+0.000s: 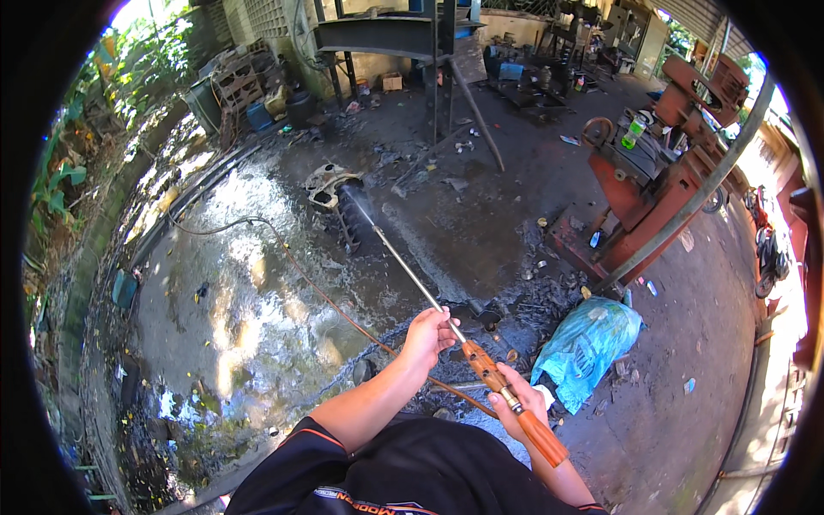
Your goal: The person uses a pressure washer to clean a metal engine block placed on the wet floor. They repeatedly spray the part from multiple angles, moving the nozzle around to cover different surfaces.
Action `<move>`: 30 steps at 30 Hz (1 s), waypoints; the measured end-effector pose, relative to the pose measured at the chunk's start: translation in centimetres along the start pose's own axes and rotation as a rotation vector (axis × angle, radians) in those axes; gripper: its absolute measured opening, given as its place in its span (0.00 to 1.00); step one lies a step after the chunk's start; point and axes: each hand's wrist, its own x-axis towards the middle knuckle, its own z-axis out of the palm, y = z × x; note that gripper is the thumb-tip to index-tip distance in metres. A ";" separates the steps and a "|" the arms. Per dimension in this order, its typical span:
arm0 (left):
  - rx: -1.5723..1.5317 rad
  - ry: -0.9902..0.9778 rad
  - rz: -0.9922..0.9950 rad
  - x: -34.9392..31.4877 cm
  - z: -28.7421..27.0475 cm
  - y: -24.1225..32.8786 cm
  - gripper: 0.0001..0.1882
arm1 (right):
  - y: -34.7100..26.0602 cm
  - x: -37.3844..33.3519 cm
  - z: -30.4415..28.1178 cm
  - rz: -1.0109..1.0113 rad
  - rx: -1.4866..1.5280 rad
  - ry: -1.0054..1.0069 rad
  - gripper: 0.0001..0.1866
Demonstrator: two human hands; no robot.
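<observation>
A pressure washer gun (482,362) with an orange-brown body and a long metal lance slants up and away from me. Fingers of my left hand (422,343) are curled around the lance just ahead of the body. My right hand (518,398) grips the gun farther back; part of its grip is hidden. From the lance's tip a fine white spray reaches a dirty metal part (330,184), which looks like an engine casing and lies on the wet floor. A thin brown hose (319,290) runs from the gun across the floor to the left.
A blue plastic bag (592,342) lies close by on the right, near a red-brown machine (635,197) and a slanting pole (699,202). A dark steel frame (442,77) stands at the back. Scrap parts (240,86) are piled back left. Puddles and debris cover the ground.
</observation>
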 end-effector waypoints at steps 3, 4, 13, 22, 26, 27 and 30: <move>0.022 -0.001 -0.013 0.0 0.5 0.2 0.06 | 0.0 -0.2 -0.2 0.036 -0.006 0.012 0.28; 0.024 -0.006 -0.011 0.1 0.7 0.2 0.06 | 0.0 -0.2 -0.3 0.005 0.009 0.021 0.28; 0.030 -0.022 -0.013 0.3 1.3 0.2 0.07 | -0.3 -0.4 -0.7 -0.017 -0.015 0.050 0.28; 0.002 -0.010 0.013 0.2 0.9 0.3 0.06 | -0.1 0.0 -0.4 -0.053 0.041 0.065 0.28; 0.005 -0.005 0.016 0.2 0.7 0.6 0.06 | -0.3 0.1 -0.6 -0.009 0.039 0.025 0.27; 0.008 -0.007 0.017 0.2 0.7 0.6 0.06 | -0.3 0.1 -0.5 0.002 0.041 0.024 0.27; 0.014 -0.004 0.019 0.2 0.7 0.6 0.07 | -0.3 0.3 -0.1 -0.116 0.033 0.085 0.27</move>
